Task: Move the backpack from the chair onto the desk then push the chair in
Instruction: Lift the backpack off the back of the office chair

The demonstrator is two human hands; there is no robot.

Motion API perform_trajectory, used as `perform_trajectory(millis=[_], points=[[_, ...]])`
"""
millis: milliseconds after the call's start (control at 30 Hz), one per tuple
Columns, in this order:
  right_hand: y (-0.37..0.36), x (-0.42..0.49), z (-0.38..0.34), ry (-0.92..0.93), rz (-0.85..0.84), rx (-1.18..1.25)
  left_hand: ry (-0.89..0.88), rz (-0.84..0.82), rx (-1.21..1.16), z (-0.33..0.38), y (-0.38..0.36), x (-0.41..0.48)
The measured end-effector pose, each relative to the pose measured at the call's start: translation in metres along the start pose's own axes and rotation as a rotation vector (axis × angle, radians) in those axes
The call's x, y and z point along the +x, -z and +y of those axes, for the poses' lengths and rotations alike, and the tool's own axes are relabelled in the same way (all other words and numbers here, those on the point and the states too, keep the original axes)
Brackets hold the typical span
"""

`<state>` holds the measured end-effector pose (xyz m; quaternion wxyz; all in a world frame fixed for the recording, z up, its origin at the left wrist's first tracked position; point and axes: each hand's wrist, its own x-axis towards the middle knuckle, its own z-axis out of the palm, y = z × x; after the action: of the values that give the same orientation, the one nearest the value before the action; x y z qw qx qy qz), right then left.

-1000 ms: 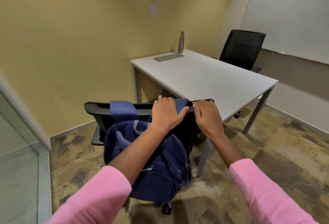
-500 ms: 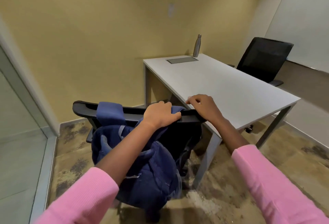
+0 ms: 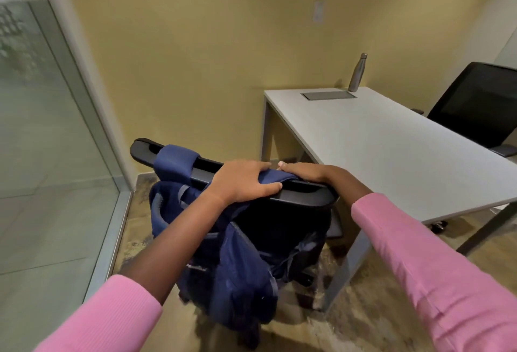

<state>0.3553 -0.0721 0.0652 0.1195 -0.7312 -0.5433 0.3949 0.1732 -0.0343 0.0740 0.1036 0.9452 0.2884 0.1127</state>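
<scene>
Backpack [image 3: 232, 262]: soft, saggy, probably moderately heavy; hangs below both grips.
Left grip [image 3: 246, 181]: clenched on strap [image 3: 272, 176].
Right grip [image 3: 303, 171]: resting on chair [image 3: 302, 196] top, grasp unclear.

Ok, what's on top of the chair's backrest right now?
Two blue backpack straps drape over the backrest. The left hand covers one; the right hand rests beside it. Beneath the hands is hidden.

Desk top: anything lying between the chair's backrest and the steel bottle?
In the head view the desk is bare from the chair up to a flush grey panel beside the bottle.
</scene>
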Motion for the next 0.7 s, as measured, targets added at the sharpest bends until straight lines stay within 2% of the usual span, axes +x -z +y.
perform_trajectory(millis=[67, 200, 433, 567, 700], points=[[0.0, 0.005, 0.003, 0.042, 0.019, 0.04, 0.037, -0.05, 0.001, -0.004, 0.002, 0.0], [0.008, 0.006, 0.008, 0.083, 0.272, 0.035, 0.047, -0.099, -0.059, -0.011, 0.005, 0.0], [0.014, -0.015, 0.017, 0.102, 0.496, -0.004, -0.013, -0.071, -0.061, -0.007, 0.006, -0.006], [0.016, -0.044, 0.015, 0.079, 0.717, 0.009, -0.122, 0.002, -0.045, -0.005, 0.005, -0.009], [-0.002, -0.086, 0.019, 0.148, 0.743, -0.027, -0.182, 0.042, -0.077, -0.003, 0.001, -0.009]])
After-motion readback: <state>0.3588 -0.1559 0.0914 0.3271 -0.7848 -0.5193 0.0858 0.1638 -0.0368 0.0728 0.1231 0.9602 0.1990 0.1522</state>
